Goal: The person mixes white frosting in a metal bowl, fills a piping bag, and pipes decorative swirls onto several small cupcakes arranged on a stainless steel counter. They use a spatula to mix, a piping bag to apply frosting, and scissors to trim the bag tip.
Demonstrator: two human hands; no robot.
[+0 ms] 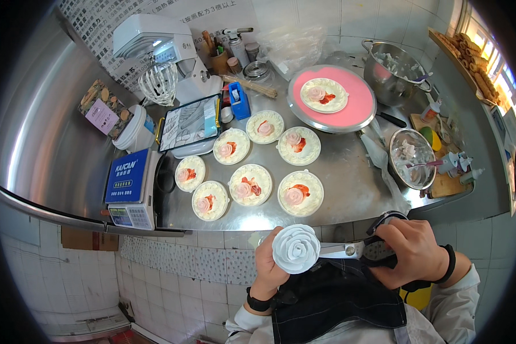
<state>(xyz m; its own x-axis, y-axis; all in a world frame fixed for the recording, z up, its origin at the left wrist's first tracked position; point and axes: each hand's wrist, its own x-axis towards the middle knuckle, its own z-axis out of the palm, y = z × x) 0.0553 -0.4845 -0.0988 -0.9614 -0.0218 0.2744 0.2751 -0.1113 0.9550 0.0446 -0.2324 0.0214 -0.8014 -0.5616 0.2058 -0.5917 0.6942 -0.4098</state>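
Note:
In front of me, just off the table's near edge, my left hand point(271, 265) is closed beneath a white piped cream rose point(296, 248); whatever supports the rose is hidden below it. My right hand point(410, 250) grips black-handled scissors point(350, 250), with fingers and thumb at the handles. The scissor blades point left and reach the rose's right side; their tips are hidden behind its petals. Past my hands, several small round cream cakes stand on the steel table, including a near one point(301, 193), each bearing a pale pink rose and red pieces.
Another such cake point(325, 87) stands on a pink-topped turntable point(358, 109). To the right are a piping bag point(378, 160), a steel bowl point(411, 180) and a steel pot point(393, 71). A stand mixer point(160, 43), tablet point(190, 123) and scale point(131, 217) stand left.

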